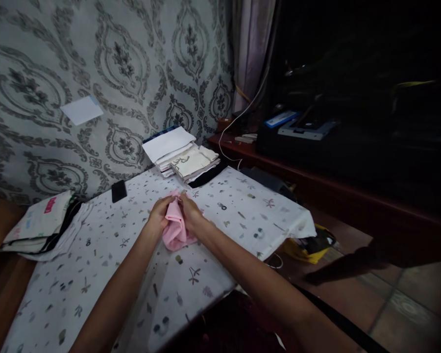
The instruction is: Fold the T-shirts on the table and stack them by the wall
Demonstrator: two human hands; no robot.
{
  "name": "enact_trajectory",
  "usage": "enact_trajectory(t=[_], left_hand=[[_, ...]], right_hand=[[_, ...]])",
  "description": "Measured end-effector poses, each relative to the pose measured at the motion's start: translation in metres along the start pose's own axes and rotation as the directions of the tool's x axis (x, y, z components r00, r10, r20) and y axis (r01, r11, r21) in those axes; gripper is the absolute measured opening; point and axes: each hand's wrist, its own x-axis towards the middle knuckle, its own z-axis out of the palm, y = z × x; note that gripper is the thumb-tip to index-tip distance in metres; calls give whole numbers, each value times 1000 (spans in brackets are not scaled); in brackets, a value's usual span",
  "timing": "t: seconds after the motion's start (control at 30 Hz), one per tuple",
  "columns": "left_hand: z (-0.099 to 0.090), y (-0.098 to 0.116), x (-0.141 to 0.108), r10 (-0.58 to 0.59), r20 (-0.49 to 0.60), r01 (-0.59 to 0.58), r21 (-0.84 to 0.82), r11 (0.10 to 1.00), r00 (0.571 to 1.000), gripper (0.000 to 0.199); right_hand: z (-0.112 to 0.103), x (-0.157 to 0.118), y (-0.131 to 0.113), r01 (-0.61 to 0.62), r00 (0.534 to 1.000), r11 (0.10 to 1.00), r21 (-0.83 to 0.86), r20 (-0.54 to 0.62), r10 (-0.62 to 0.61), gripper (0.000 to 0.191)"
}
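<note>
A crumpled pink cloth (175, 230) hangs between my two hands, its lower part resting on or just above the patterned white tablecloth (110, 255). My left hand (159, 212) grips its upper left side with fingers closed. On the other side, my right hand (189, 211) pinches the top of the cloth near the left fingertips. Folds hide part of the fingers. Beyond the hands lies a stack of folded white and cream cloths (194, 161), with a black piece (209, 175) at its near edge.
A dark phone (119, 191) lies by the wall. Folded fabrics (44, 223) are piled at the table's left end. To the right stands a dark wooden cabinet (316, 184) with a white cable (224, 135) running down. A yellow bag (308, 250) sits on the floor below the table edge.
</note>
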Motion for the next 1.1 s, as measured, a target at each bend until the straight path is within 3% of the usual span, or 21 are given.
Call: enact_trajectory(t=[0.2, 0.3, 0.43, 0.5, 0.57, 0.63, 0.7, 0.77, 0.83, 0.97, 1.1], left_hand=[[6, -3, -4, -8, -25, 8, 10, 1000, 1000, 24], [10, 0, -7, -18, -26, 19, 46, 999, 999, 24], [19, 5, -17, -37, 16, 35, 114, 993, 999, 23], [20, 7, -26, 17, 69, -29, 184, 983, 997, 26], [16, 7, -40, 151, 156, -196, 333, 922, 976, 28], [8, 4, -59, 305, 289, -417, 540, 731, 908, 30], [0, -3, -80, 388, 419, -561, 718, 411, 821, 36], [-5, -15, -99, 401, 487, -566, 819, 100, 776, 47], [-7, -27, -110, 405, 493, -489, 864, -121, 770, 53], [-10, -35, -113, 448, 470, -352, 878, -324, 760, 37], [-18, -33, -111, 409, 540, -361, 823, -439, 735, 18]], right_hand=[[-41, -50, -28, -59, 996, 998, -25, 66, 61, 31], [-56, -66, -22, -67, 991, 997, -48, 109, 72, 34], [-65, -73, -1, 13, 974, 999, -39, 228, -4, 27], [-67, -72, 5, 37, 970, 999, -9, 242, -34, 19], [-67, -70, 7, 24, 977, 1000, 18, 210, -28, 13], [-68, -65, 6, -14, 985, 999, 37, 175, 8, 10], [-69, -60, 4, -55, 984, 996, 64, 174, 43, 9], [-67, -55, 3, -91, 980, 989, 115, 185, 69, 10], [-65, -51, 2, -116, 981, 977, 178, 177, 84, 14], [-62, -52, 4, -72, 988, 971, 226, 149, 39, 19], [-73, -60, 6, 64, 989, 994, 87, 131, -75, 24]])
